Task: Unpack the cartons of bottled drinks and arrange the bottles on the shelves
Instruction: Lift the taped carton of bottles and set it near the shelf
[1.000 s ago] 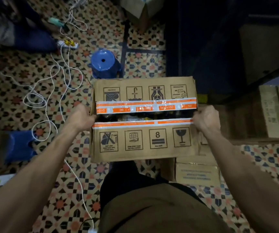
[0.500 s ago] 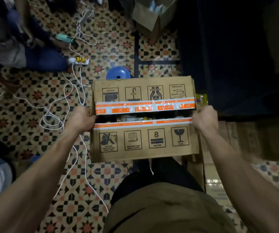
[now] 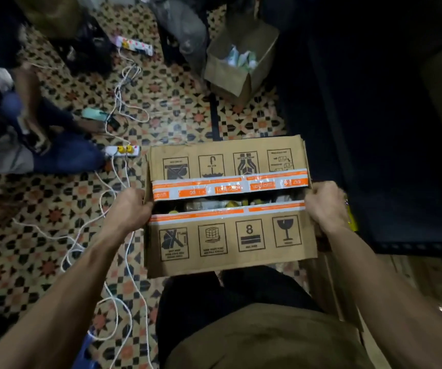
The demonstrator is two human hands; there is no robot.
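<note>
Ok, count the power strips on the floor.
2. The far power strip near the top edge; the near power strip, left of the held carton's far corner. Others may be hidden.

2 hands (image 3: pixel 132 209) (image 3: pixel 326 206), 1 taped carton (image 3: pixel 230 243), 1 open box (image 3: pixel 228 75), 2 power strips (image 3: pixel 134 45) (image 3: pixel 121 151).

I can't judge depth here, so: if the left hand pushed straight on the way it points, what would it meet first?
The carton itself. The left hand grips its left end, at the gap between the taped flaps, so going straight on would press into that cardboard wall; nothing lies between them.
</note>
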